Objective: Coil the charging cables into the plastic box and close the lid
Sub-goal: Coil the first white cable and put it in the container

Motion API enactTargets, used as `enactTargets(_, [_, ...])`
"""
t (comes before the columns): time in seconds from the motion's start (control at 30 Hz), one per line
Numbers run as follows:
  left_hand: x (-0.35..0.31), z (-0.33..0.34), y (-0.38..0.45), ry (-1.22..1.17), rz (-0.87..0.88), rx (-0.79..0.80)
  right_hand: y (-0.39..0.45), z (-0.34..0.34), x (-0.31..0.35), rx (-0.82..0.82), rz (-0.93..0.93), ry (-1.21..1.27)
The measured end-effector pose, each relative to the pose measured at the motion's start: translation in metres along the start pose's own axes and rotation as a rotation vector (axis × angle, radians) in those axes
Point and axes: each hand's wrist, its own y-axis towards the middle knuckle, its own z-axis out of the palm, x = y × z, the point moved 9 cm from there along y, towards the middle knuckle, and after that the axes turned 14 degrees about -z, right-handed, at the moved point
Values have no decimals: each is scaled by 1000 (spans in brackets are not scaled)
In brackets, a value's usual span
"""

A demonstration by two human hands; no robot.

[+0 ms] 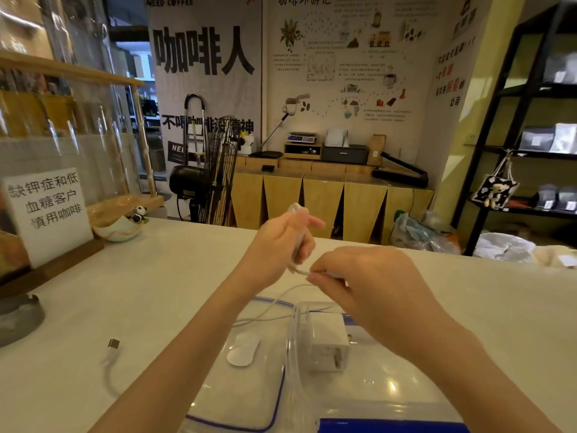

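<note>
Above the counter, my left hand (282,239) is closed around a bundle of white charging cable (298,245). My right hand (362,276) pinches the same cable just beside it. From the hands the cable hangs down onto a clear lid with a blue rim (274,401). Right of the lid stands the clear plastic box (292,348), open, with a white charger plug (327,342) inside. On the lid rests a small white oval item (244,348). A second white cable with a metal connector (113,346) lies on the counter at the left.
A white sign on a wooden stand (46,214) and a small bowl with a panda figure (121,228) stand at the counter's left. A grey ashtray (18,317) sits at the left edge. A black fan (206,176) stands behind the counter.
</note>
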Motion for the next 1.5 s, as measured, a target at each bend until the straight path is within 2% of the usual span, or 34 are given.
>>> enactTargets(0.13, [4, 33, -8, 108, -47, 207, -8, -18, -12, -170, -138, -101])
enactTargets(0.23, [8, 46, -13, -23, -158, 364, -11, -21, -24, -236, -117, -47])
enactTargets(0.37, [2, 65, -24, -436, -283, 679, -11, -16, -34, -353, -59, 290])
enactTargets(0.47, [2, 67, -29, -465, -350, 722, -10, -5, -35, -400, -8, 561])
enactTargets(0.57, [3, 63, -30, -412, -421, 655, -10, 6, -37, -410, 58, 605])
enactTargets(0.7, [1, 54, -28, -403, -462, 476, -9, 1, -39, -479, 34, 436])
enactTargets(0.77, [0, 43, -24, -298, -400, 293, -9, -2, -38, -516, 9, 377])
enactTargets(0.83, [-6, 24, -20, -144, -246, 36, -9, -4, -34, -528, -13, 321])
enactTargets(0.9, [-14, 17, -20, -118, -121, -69, -10, -6, -35, -550, 8, 327])
enactTargets(0.97, [-15, 19, -20, -108, -101, -54, -16, -13, -45, -621, 91, 392])
enactTargets(1.1, [-20, 34, -22, 77, -11, 7, -38, -19, -81, -832, 362, 640])
enactTargets(1.17, [-20, 38, -24, 117, 25, -3, -46, -17, -90, -883, 436, 664])
enactTargets(1.3, [-9, 48, -23, 108, -80, 118, -52, -13, -93, -919, 501, 673])
enactTargets(1.5, [-12, 46, -23, -65, -102, 113, -51, -7, -93, -955, 527, 746])
